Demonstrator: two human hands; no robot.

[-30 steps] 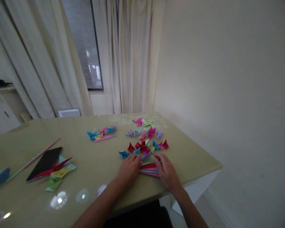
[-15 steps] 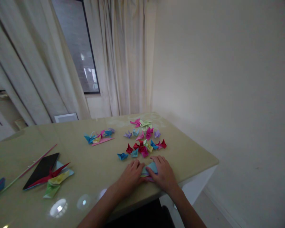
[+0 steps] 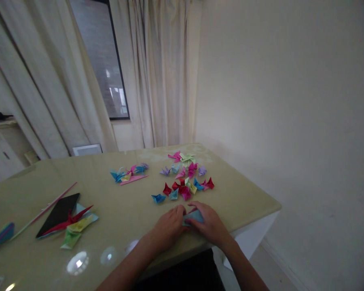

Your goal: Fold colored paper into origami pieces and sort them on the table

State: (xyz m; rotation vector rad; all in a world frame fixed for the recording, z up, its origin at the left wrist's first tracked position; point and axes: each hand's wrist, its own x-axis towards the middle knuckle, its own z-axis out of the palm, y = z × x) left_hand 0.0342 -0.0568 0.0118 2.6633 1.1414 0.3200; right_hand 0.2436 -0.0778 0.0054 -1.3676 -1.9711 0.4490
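My left hand (image 3: 169, 226) and my right hand (image 3: 208, 224) meet near the front edge of the beige table (image 3: 124, 210), both pinching a light blue paper piece (image 3: 193, 217) between them. The fingers of both hands are curled onto the paper. Just beyond the hands lies a cluster of small folded paper shapes (image 3: 185, 186) in red, pink, blue and yellow.
More folded shapes (image 3: 185, 161) lie farther back, and another group (image 3: 129, 173) sits left of centre. A black flat object (image 3: 58, 209) with red, yellow and green paper strips (image 3: 75, 226) lies at the left. The table's right corner (image 3: 277, 208) is close. Curtains and a window stand behind.
The red and pink strips under my hands a second ago are no longer seen; both hands have drawn together on a light blue paper piece, slightly nearer the table's front edge.
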